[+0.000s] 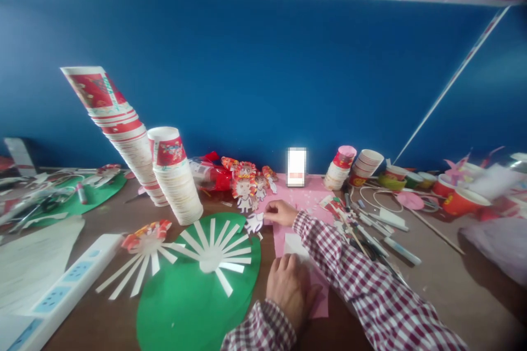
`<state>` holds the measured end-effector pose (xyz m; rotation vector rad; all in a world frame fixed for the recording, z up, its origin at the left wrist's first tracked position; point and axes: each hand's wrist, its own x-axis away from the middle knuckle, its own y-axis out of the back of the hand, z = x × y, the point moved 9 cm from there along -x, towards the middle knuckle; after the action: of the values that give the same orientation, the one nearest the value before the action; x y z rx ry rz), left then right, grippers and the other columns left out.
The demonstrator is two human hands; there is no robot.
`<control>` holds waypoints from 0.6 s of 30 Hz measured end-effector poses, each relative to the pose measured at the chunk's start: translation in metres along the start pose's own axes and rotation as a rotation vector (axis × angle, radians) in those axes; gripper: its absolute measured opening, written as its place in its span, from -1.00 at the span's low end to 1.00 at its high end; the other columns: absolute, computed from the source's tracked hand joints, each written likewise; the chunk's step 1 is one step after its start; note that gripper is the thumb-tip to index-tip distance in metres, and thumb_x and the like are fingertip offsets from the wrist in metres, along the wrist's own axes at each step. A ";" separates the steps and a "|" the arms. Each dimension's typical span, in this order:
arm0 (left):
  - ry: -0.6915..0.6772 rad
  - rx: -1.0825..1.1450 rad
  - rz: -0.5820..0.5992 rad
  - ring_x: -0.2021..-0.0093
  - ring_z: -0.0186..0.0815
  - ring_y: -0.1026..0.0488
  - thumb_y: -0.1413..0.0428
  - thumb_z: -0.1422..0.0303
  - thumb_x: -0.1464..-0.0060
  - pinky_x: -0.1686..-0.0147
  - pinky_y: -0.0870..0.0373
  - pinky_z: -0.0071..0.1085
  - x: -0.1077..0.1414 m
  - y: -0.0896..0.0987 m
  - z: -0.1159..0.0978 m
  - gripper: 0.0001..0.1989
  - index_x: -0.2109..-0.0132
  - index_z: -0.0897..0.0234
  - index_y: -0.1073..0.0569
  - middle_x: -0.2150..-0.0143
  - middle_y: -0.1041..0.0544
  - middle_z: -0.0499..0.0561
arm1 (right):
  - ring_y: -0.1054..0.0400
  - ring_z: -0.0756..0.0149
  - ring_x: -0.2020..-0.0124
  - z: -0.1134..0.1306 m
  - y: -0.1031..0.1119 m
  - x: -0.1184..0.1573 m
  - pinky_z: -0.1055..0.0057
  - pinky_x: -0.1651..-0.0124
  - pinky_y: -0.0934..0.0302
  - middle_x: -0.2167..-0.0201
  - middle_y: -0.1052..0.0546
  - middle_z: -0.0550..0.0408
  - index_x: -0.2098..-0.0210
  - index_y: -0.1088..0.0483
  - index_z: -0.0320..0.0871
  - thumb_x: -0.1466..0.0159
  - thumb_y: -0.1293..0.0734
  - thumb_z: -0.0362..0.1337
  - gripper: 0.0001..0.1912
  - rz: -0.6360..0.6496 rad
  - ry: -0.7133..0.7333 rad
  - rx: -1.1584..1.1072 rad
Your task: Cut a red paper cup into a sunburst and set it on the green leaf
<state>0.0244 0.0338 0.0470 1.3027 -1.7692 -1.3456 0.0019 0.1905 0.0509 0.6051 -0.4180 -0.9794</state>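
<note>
My right hand (280,213) reaches forward, its thumb and fingertips pinched at the edge of a small white paper cutout (254,223) with dark outlines. Palm down, my left hand (290,288) lies near the front edge on pink paper (319,307) and a white sheet (294,244); its fingers lie flat. Just behind the cutout stand paper figures (244,194) with orange and red manes. To the left, a white paper fan of strips (211,259) rests on a green paper circle (185,307). Another strip piece (148,248) has an orange rim.
Two tall stacks of paper cups (177,192) (127,142) lean at the left. A white power strip (69,285) lies at the front left. Short cup stacks (340,167), pens (402,251) and orange cups (465,203) are at the right. A blue panel (255,66) rises behind.
</note>
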 end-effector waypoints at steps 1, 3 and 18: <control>-0.010 -0.006 -0.006 0.11 -0.17 -0.23 0.10 0.12 -0.07 0.10 -0.18 -0.18 0.000 0.000 0.000 -0.67 0.14 0.17 -0.39 0.13 -0.34 0.05 | -0.28 0.46 0.49 0.002 0.005 0.006 0.55 0.43 -0.16 0.54 -0.42 0.16 0.48 -0.36 -0.24 -0.11 -0.29 -0.27 -0.87 -0.003 0.024 -0.039; -0.035 -0.013 -0.026 0.09 -0.16 -0.22 0.12 0.11 -0.08 0.08 -0.17 -0.17 0.001 0.001 -0.002 -0.64 0.11 0.18 -0.38 0.10 -0.33 0.07 | -0.29 0.45 0.50 0.005 0.017 0.022 0.54 0.45 -0.18 0.54 -0.41 0.16 0.46 -0.32 -0.22 -0.11 -0.29 -0.26 -0.86 0.009 0.057 -0.113; -0.073 -0.089 -0.077 0.06 -0.13 -0.24 0.09 0.14 -0.09 -0.03 -0.08 -0.09 0.011 0.004 -0.015 -0.60 0.03 0.30 -0.34 0.05 -0.38 0.09 | -0.34 0.48 0.55 -0.051 0.063 0.083 0.50 0.45 -0.29 0.53 -0.43 0.17 0.41 -0.21 -0.18 -0.12 -0.24 -0.18 -0.81 0.120 -0.012 -0.239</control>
<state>0.0314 0.0178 0.0546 1.3005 -1.7018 -1.5147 0.1133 0.1590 0.0576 0.3545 -0.3378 -0.9024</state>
